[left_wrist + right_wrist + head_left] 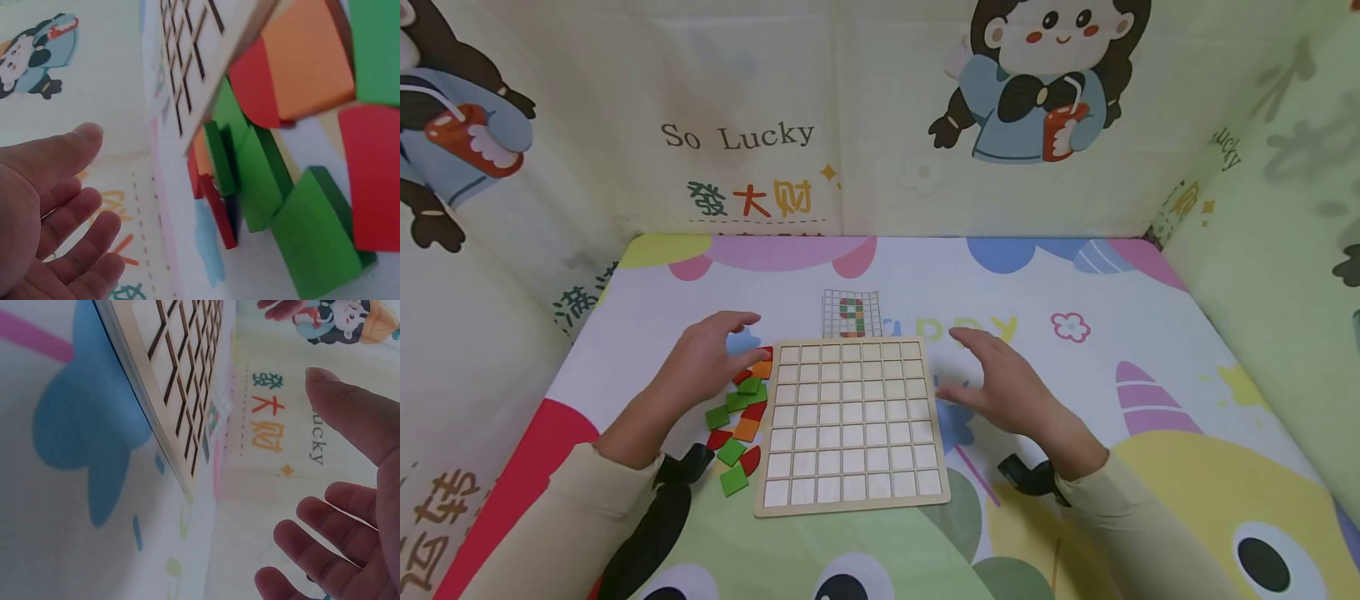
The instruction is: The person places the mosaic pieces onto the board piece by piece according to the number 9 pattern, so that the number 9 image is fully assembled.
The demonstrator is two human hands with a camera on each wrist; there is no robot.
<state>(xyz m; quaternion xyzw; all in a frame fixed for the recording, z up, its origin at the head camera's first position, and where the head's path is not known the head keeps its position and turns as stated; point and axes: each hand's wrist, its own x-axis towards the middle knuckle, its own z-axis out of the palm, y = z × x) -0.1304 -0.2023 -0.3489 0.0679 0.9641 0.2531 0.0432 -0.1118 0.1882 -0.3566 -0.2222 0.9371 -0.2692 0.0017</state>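
A light wooden grid board [853, 507] with rows of square recesses lies flat on the table. My left hand [703, 354] hovers at its upper left, fingers relaxed and holding nothing. Below and beside that hand lie several loose tiles: green squares [733, 479], orange squares [746, 429] and red pieces with a rounded edge [750, 459]. On the other side, my right hand [1011, 383] is held beside the board's right edge, thumb and fingers spread apart with nothing between them. Both wrist views show the palms bare, with the board nearby.
Behind the board lies a small paper card [830, 315] printed with a grid and a green, red and orange figure. A patterned cloth [880, 267] covers the table. Printed curtains [880, 117] stand at the back and both sides.
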